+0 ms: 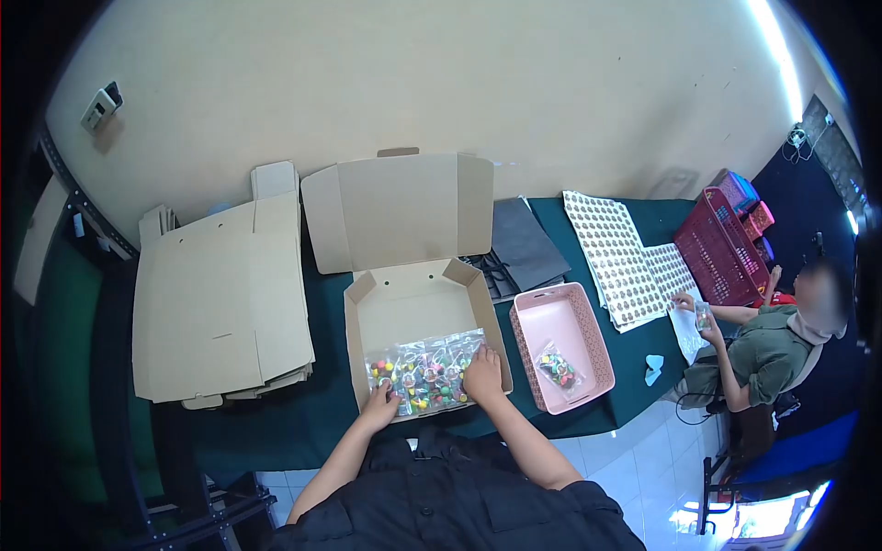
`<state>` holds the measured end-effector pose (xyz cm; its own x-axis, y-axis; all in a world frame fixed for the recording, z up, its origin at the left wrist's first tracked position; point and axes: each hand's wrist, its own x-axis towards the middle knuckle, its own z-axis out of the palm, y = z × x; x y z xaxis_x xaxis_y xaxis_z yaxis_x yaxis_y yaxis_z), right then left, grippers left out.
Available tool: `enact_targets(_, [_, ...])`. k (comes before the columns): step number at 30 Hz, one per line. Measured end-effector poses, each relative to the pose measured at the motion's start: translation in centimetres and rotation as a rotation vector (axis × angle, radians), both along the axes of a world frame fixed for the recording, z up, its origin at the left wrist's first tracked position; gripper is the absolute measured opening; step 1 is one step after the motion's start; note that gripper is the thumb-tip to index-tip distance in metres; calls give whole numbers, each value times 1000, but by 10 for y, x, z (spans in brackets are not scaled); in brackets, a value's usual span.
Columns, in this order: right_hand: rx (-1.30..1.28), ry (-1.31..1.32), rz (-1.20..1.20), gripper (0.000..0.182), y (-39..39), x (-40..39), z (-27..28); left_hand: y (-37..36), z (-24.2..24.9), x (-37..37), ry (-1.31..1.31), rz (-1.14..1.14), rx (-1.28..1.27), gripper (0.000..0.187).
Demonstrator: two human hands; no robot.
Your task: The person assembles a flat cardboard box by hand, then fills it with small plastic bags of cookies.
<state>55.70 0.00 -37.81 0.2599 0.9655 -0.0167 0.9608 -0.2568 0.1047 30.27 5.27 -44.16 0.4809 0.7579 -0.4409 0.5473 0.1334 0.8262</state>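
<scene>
An open, shallow brown cardboard box (pixel 418 312) with its lid flap standing back sits at the near edge of the dark green tabletop (pixel 312 418). Along the box's front wall lies a row of clear plastic bags filled with small multicoloured beads (pixel 424 371). The left hand (pixel 380 404) rests at the box's near left corner, fingers curled onto the end of the row — whether it truly pinches a bag cannot be told. The right hand (pixel 483 372) lies palm-down, fingers spread, pressing on the right end of the bags near the box's front right corner; it is not clenched.

Just right of the box stands a pink rectangular plastic basket (pixel 588 317), with one more clear bag of coloured beads (pixel 557 367) lying inside it toward its near end. Behind the basket lie dark grey flat folders (pixel 525 243). To the left, a stack of flattened brown cardboard sheets (pixel 220 303) covers the table's left end.

Toward the right end lie white sheets printed with rows of round stickers (pixel 616 257), and beyond them a red plastic crate (pixel 721 253). A seated person in an olive top (pixel 767 354) works at that far right edge — hands holding a small clear bag (pixel 703 315).
</scene>
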Motion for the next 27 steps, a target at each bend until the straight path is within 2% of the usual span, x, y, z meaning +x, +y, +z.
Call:
enact_targets(2, [15,391,-128,36,2,-4,23,-1,4,1,-7,9,-3,67])
enact_targets(4, [37,413,-144,31,2,-3,18,-2,9,2,-11,18,-8,67])
enact_targets(6, [58,438,-164,26,1,-1,9,-3,15,2,105,-13,90,67])
enact_targets(9, [213,564,-205,20,2,0,2,-2,0,1,64,8,87,66])
enact_targets(11, [233,784,-369,15,5,-1,4,1,-10,0,22,2,70,66])
enact_targets(14, [319,756,-397,13,3,-1,5,-1,-4,-1,-14,8,52,65])
enact_targets(15, [251,713,-431,16,3,2,5,-2,2,0,-9,17,51,65])
enact_targets(19, [311,584,-375,24,-3,1,12,-2,13,2,27,9,60,64])
enact_targets(21, [128,585,-400,32,-3,1,12,-2,21,3,44,-7,60,65])
enact_targets(25, [79,553,-321,32,-5,0,7,-1,4,1,5,-7,48,65])
enact_targets(27, [283,474,-281,30,-6,-5,9,-1,5,1,40,-9,64,66])
